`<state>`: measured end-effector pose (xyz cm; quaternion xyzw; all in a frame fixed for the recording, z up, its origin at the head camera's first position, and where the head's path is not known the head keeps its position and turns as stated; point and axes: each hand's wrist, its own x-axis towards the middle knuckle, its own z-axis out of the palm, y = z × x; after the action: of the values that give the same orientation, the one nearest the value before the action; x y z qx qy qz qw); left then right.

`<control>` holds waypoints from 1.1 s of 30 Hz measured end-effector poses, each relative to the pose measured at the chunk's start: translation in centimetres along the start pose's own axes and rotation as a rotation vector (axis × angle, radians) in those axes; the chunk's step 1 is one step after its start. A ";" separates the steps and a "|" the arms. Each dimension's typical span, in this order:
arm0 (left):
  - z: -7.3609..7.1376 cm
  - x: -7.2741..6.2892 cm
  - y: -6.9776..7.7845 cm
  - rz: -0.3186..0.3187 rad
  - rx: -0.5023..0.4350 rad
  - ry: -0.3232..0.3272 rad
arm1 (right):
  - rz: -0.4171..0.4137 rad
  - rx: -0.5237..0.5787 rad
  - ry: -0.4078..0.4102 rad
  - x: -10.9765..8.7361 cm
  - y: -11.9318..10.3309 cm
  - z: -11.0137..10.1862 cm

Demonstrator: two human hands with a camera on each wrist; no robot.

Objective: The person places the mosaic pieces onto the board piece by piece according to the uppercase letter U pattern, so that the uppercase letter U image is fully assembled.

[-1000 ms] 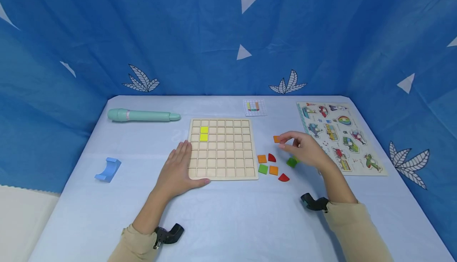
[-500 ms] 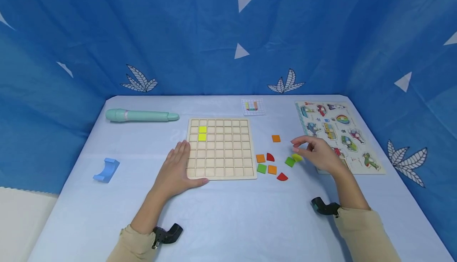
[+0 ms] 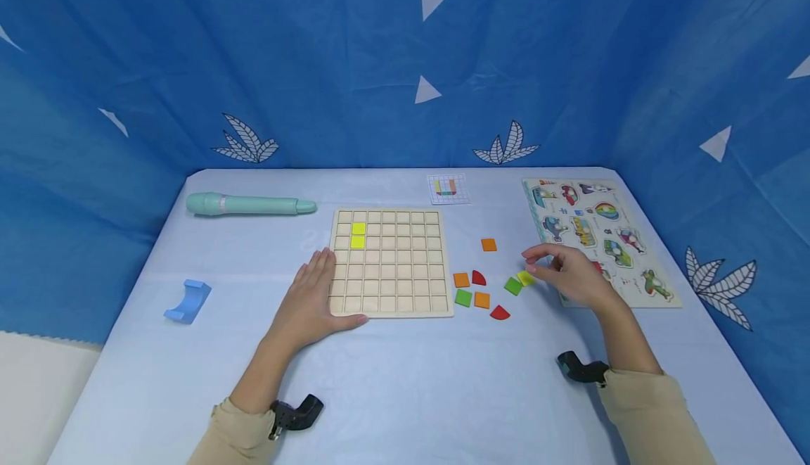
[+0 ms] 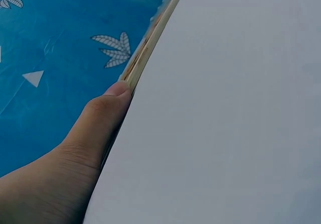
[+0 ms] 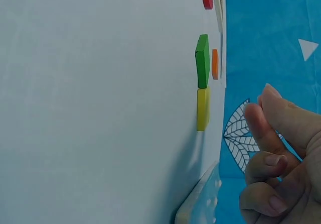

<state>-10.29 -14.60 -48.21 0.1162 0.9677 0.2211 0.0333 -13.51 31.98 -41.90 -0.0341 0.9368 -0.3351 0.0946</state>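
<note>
My left hand (image 3: pixel 310 310) rests along the left edge of a wooden grid board (image 3: pixel 405 278), its fingers straight and the thumb at the front edge. Two yellow square tiles (image 3: pixel 358 236) sit one above the other in the board's upper left cells. Over the table to the right, my right hand (image 3: pixel 572 275) hovers with loosely bent fingers, thumb and index close together and nothing held. Just below its fingertips lies a loose yellow tile (image 3: pixel 525 278), touching or nearly touching a green tile (image 3: pixel 513 286). In the right wrist view the hand (image 5: pixel 286 148) is apart from the yellow tile (image 5: pixel 202 108).
Beside the board lie orange tiles (image 3: pixel 489 245), another green tile (image 3: pixel 463 298) and red quarter-round pieces (image 3: pixel 500 313). A pattern card (image 3: pixel 448 190) lies behind. A picture puzzle board (image 3: pixel 604 233) is at right, a teal microphone-shaped toy (image 3: pixel 253 205) and a blue curved block (image 3: pixel 188 302) at left.
My right hand has moved right and slightly nearer me, away from the orange tile it was at, which now lies by itself on the table. The left hand stays at the board.
</note>
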 end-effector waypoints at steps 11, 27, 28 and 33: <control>-0.2 0.0 0.1 -0.002 0.005 -0.004 | 0.039 -0.024 -0.041 -0.1 0.0 0.0; -0.1 -0.1 0.2 -0.001 0.006 0.005 | 0.046 -0.086 -0.090 -0.1 0.1 0.4; -0.1 -0.1 0.2 -0.002 0.006 0.005 | 0.043 -0.090 -0.092 -0.1 0.1 0.4; -0.2 -0.1 0.2 -0.005 0.010 0.006 | 0.010 -0.099 -0.105 0.0 0.1 0.4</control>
<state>-10.15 -14.54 -47.92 0.1135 0.9692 0.2165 0.0302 -13.45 31.86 -42.26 -0.0516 0.9461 -0.2857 0.1437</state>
